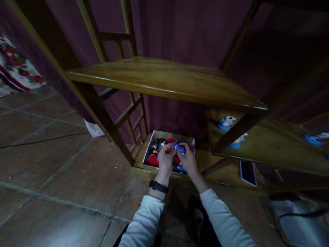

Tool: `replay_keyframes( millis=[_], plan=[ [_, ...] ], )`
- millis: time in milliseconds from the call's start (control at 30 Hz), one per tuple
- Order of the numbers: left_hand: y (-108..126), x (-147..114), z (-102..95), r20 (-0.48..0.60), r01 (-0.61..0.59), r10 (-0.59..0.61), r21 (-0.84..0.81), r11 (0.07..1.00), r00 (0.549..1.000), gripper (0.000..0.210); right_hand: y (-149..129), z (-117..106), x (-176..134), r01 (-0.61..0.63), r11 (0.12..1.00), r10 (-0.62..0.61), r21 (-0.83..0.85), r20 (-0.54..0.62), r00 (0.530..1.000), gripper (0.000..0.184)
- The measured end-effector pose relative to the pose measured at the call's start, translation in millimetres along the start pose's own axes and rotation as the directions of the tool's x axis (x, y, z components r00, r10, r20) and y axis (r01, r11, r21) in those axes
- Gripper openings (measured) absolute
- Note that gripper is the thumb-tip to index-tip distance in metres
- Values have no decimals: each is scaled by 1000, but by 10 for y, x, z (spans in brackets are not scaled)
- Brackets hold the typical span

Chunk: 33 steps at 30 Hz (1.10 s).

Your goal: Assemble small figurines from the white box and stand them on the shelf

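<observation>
Both of my hands meet over a shallow white box (146, 154) on the bottom shelf. Between them is a small purple-blue figurine (179, 148). My right hand (188, 158) has its fingers closed round the figurine's right side. My left hand (166, 156), with a black band at the wrist, pinches it from the left. Inside the box lie several small figures, among them a black one (155, 146) and a red piece (152, 160). My hands and wrists hide part of the box's contents.
A wooden shelf board (159, 77) spans above my hands, with a lattice side (133, 118) on the left. To the right, small blue-based figurines (224, 124) stand on another shelf. A phone (248, 173) lies on the lower board. A cable (43, 140) crosses the tiled floor.
</observation>
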<state>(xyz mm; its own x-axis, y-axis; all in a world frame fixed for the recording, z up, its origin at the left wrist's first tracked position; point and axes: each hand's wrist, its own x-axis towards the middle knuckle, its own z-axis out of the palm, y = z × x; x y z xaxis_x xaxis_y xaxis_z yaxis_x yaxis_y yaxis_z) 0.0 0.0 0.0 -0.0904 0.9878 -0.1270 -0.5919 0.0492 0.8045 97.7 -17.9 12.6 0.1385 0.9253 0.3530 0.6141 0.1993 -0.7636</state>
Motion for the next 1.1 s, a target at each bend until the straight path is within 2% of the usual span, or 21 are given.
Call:
replay_keyframes(
  millis=[233, 433, 600, 867, 1000, 1100],
  plan=[
    [9, 8, -5, -25, -93, 96, 95, 991, 995, 24, -55, 16, -20, -33, 997, 30, 74, 51, 998, 32],
    [49, -14, -17, 20, -60, 58, 178, 982, 998, 26, -21, 7, -4, -120, 992, 116, 51, 64, 991, 30],
    [61, 12, -46, 0, -26, 26, 209, 977, 1000, 27, 28, 32, -1, -83, 994, 77, 66, 90, 993, 31],
    [116, 76, -130, -19, -67, 86, 463, 884, 996, 15, 61, 31, -2, -74, 996, 63, 51, 182, 981, 37],
    [131, 94, -156, -45, -20, 46, 464, 886, 998, 14, 92, 40, -5, -40, 998, 30, 42, 223, 974, 39],
    [130, 89, -158, -70, 63, -39, 381, 922, 997, 14, 123, 32, 5, -37, 997, 21, 63, 243, 970, 34]
  ],
)
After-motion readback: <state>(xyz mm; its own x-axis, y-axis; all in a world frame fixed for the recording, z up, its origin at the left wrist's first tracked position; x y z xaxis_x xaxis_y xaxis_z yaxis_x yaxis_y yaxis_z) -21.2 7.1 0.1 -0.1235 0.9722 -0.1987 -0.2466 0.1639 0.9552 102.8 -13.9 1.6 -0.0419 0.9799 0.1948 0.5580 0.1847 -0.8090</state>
